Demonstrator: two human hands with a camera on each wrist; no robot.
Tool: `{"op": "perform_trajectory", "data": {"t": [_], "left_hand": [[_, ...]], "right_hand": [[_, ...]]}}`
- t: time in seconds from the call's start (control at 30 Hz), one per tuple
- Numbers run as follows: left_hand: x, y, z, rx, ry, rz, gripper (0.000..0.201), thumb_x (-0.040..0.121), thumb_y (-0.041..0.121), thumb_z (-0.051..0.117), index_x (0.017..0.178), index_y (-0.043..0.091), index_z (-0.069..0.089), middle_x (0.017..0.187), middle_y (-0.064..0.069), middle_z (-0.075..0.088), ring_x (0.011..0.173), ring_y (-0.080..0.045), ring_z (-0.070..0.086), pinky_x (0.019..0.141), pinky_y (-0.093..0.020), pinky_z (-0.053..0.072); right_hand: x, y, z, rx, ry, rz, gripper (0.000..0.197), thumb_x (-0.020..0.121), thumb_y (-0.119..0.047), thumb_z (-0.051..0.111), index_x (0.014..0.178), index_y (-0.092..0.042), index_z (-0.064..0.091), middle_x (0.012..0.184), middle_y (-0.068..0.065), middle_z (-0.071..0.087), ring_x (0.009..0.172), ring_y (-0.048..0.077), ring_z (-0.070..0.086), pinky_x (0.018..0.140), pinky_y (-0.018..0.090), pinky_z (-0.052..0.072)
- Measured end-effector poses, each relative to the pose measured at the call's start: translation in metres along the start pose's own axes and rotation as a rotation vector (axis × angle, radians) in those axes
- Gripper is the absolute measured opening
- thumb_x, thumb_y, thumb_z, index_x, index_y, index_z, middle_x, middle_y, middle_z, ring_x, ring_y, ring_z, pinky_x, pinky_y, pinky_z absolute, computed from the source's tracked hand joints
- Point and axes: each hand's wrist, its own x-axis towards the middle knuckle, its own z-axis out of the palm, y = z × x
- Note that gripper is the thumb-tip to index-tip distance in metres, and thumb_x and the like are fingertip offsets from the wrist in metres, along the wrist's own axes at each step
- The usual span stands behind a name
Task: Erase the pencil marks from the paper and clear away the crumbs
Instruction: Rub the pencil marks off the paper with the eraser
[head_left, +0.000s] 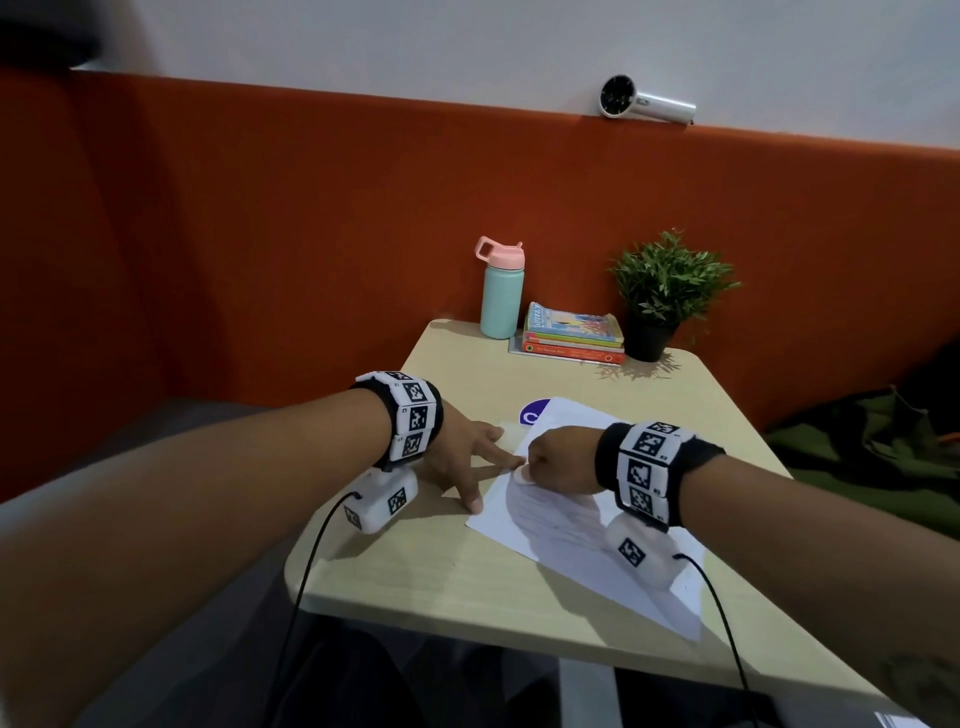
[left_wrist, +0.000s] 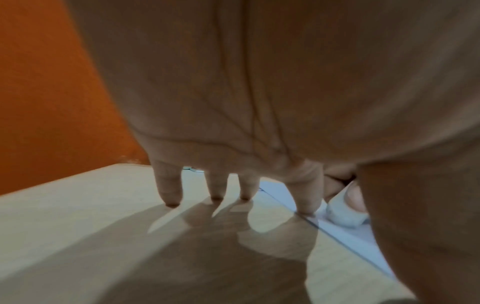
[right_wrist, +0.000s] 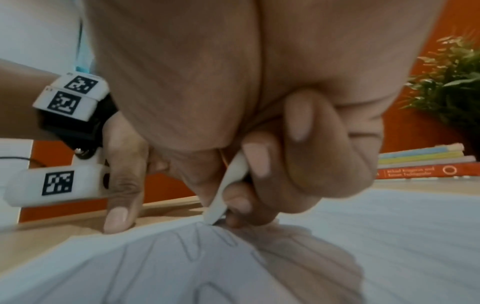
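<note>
A white sheet of paper (head_left: 582, 545) lies at an angle on the light wood table (head_left: 467, 566). Zigzag pencil marks (right_wrist: 192, 246) run across it near the left edge. My right hand (head_left: 558, 460) grips a white eraser (right_wrist: 226, 191), whose tip touches the paper by the marks; the eraser (left_wrist: 342, 214) shows in the left wrist view too. My left hand (head_left: 467, 457) lies spread with straight fingers, its fingertips (left_wrist: 172, 202) on the table and the index finger on the paper's left edge.
At the table's far end stand a teal bottle (head_left: 501, 291) with a pink lid, a stack of books (head_left: 571, 335) and a potted plant (head_left: 662, 296). An orange padded wall (head_left: 260, 234) rises behind. A round blue sticker (head_left: 535, 411) peeks from under the paper.
</note>
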Motion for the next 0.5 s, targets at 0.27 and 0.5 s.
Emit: {"op": "perform_trajectory", "data": {"t": [0.27, 0.5], "left_hand": [[0.004, 0.000, -0.001, -0.050, 0.004, 0.004, 0.089, 0.087, 0.054, 0.074, 0.154, 0.057, 0.016, 0.169, 0.006, -0.015, 0.157, -0.023, 0.000, 0.123, -0.046, 0.015], [0.002, 0.006, -0.003, -0.001, 0.025, -0.020, 0.089, 0.089, 0.052, 0.072, 0.156, 0.054, 0.013, 0.170, 0.005, -0.012, 0.157, -0.022, 0.003, 0.122, -0.044, 0.016]], "right_hand": [[-0.024, -0.031, 0.007, 0.033, -0.074, -0.219, 0.025, 0.101, -0.034, 0.037, 0.096, -0.016, 0.054, 0.101, 0.001, 0.058, 0.091, 0.018, 0.051, 0.081, 0.029, 0.036], [-0.016, -0.026, 0.008, -0.017, -0.041, -0.141, 0.035, 0.102, -0.034, 0.035, 0.108, -0.011, 0.061, 0.109, 0.005, 0.064, 0.101, 0.021, 0.058, 0.088, 0.031, 0.042]]}}
